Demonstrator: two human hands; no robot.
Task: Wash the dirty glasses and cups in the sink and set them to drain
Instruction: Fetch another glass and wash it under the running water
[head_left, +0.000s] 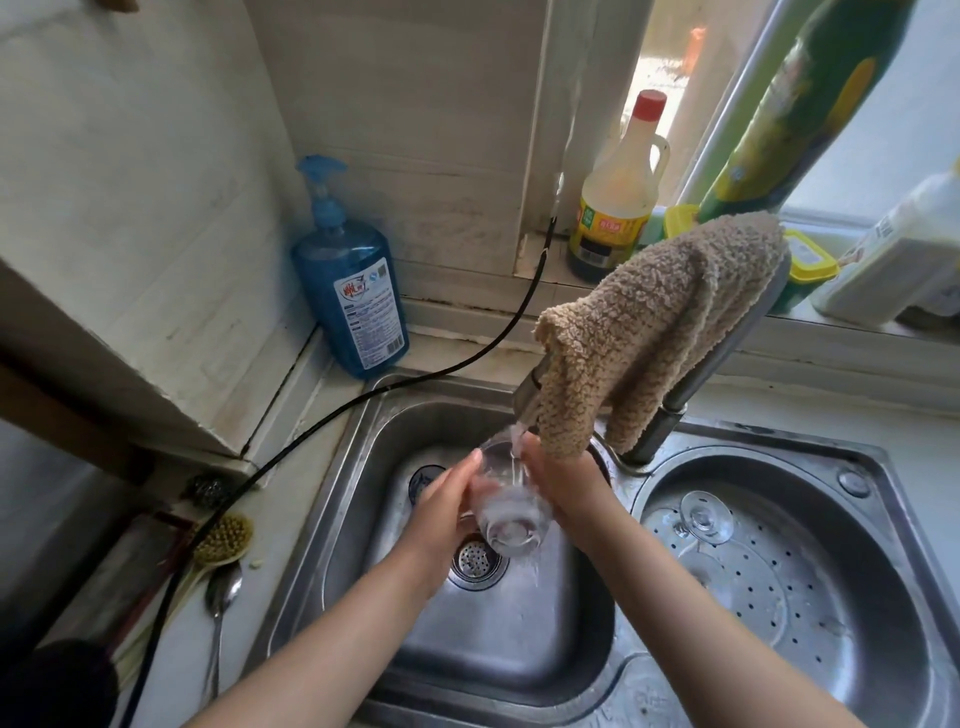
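A clear drinking glass (505, 512) is tilted under running water from the faucet (527, 400), above the left sink basin (363, 519). My left hand (444, 499) grips its left side with the fingers curled round it. On the right side my right hand (558, 486) holds the glass near the rim, directly below the spout. Water runs down into the basin over the drain strainer (475, 561). In the round right basin (883, 597) a clear stemmed glass (706, 517) lies upside down on a perforated drain plate.
A tan fuzzy cloth (654, 322) hangs over the faucet neck. A blue soap pump bottle (350, 280) stands in the back corner. A black hose (291, 457) crosses the counter. A brush (223, 540) and spoon (221, 613) lie at the left. Bottles (618, 192) line the windowsill.
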